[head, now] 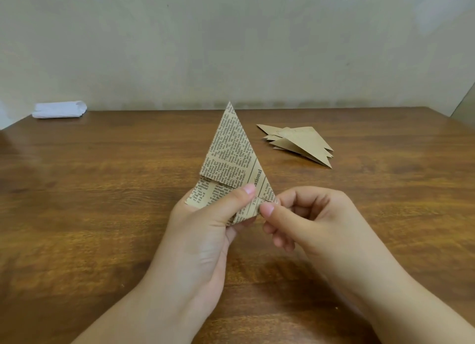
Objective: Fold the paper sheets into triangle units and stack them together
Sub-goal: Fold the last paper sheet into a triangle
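At the centre of the frame the left hand [205, 222] pinched the newsprint triangle [231, 158] upright above the table [102, 189], the right hand [305, 217] nipped its lower right corner, and uneven pulling there could have skewed the crease or torn it.

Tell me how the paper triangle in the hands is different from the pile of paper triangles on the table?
The held triangle shows newspaper print; the pile shows plain brown. The held triangle stands point up, pinched by the left hand and right hand; the pile lies flat on the table, untouched. The held triangle is one piece; the pile has several overlapping. Both are brownish folded paper.
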Demonstrator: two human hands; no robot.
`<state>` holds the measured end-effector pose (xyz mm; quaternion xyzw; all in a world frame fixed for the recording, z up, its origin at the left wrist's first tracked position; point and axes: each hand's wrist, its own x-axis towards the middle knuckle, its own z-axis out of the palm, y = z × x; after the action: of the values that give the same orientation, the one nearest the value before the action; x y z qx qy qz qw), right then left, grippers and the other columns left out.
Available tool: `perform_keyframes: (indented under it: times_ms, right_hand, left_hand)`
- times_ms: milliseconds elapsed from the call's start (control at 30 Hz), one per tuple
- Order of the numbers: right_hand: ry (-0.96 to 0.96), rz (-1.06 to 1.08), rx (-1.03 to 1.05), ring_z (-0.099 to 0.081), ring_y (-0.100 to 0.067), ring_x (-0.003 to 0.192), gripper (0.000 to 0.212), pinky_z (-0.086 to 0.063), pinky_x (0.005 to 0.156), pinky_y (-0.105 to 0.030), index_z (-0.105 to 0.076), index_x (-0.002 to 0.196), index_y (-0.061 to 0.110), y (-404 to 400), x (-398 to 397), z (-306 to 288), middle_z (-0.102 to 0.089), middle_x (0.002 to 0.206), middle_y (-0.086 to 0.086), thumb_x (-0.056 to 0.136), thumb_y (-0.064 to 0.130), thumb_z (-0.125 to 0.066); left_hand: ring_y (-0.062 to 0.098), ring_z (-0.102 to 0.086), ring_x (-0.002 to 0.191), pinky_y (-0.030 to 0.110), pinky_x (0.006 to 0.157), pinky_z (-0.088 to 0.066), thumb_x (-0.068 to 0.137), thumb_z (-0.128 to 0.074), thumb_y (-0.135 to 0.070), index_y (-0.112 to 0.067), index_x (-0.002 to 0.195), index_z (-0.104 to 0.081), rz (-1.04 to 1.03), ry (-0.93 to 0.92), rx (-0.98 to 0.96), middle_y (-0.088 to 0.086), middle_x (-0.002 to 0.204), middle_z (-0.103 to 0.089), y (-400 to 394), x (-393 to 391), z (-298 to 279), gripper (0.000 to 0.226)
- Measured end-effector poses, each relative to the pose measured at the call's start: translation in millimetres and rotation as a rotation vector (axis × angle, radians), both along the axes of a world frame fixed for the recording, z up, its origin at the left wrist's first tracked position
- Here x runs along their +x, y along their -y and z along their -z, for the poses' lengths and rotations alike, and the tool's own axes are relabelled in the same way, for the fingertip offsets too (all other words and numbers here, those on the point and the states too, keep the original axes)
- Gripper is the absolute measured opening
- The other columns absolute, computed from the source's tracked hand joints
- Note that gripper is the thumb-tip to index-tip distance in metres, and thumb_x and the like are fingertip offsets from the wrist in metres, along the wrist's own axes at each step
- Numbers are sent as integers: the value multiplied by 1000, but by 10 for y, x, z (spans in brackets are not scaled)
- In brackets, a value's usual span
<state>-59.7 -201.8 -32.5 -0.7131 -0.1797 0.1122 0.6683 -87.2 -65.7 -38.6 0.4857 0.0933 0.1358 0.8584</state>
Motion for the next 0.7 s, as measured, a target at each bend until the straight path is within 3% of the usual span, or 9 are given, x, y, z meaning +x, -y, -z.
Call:
perform_keyframes:
  times_ms: [400,567,700]
  right_hand:
    - [-33,-27,31,-56,-5,50,27,-44,48,-15,-72,71,12,11,7,-1,-68,61,-2,65,38,-71]
    - [-60,-42,41,-55,-5,49,26,-43,47,-13,-69,70,3,23,14,5,-67,60,-4,67,29,-72]
    - [-57,-21,34,-55,-4,48,30,-43,47,-13,-69,69,3,10,18,9,-66,58,-3,63,32,-72]
  left_hand:
    - [16,-74,77,20,55,-54,54,-75,-14,-27,73,-78,-8,-7,21,5,85,-76,-6,-5,0,23]
    - [19,-74,79,22,57,-55,54,-74,-14,-26,75,-78,13,-23,26,6,87,-76,-9,7,22,24]
    - [19,-74,78,23,56,-55,53,-75,-14,-25,74,-78,7,-35,16,7,86,-76,-10,17,35,24]
